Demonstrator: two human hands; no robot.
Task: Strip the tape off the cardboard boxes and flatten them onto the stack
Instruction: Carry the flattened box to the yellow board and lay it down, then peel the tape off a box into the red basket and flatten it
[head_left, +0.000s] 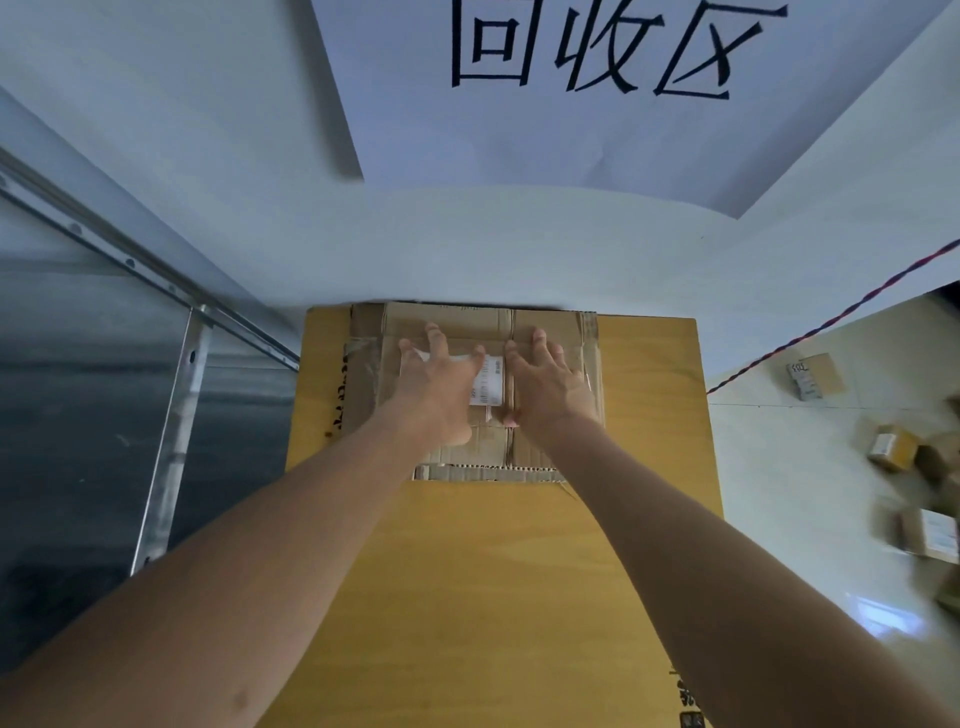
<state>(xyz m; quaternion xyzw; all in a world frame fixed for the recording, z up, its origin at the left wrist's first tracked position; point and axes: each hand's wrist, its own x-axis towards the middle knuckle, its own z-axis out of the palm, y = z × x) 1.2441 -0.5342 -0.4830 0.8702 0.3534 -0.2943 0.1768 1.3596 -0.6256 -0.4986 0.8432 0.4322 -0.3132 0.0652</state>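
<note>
**Both hands press a flattened box**

The left hand (441, 382) and right hand (550, 384) lie side by side, fingers (435, 332) spread and straight, on a flattened box (488, 441) bearing a white label (491, 382). The box lies on a large yellow sheet (467, 571) against the wall (467, 249). A sign (597, 78) hangs above. Small boxes (893, 447) sit on the floor (779, 467) at right, near a red cord (831, 322).

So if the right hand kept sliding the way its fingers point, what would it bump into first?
Probably the white wall. The right hand lies flat on the flattened box, fingers pointing toward its far edge, which seems to meet the wall.
</note>
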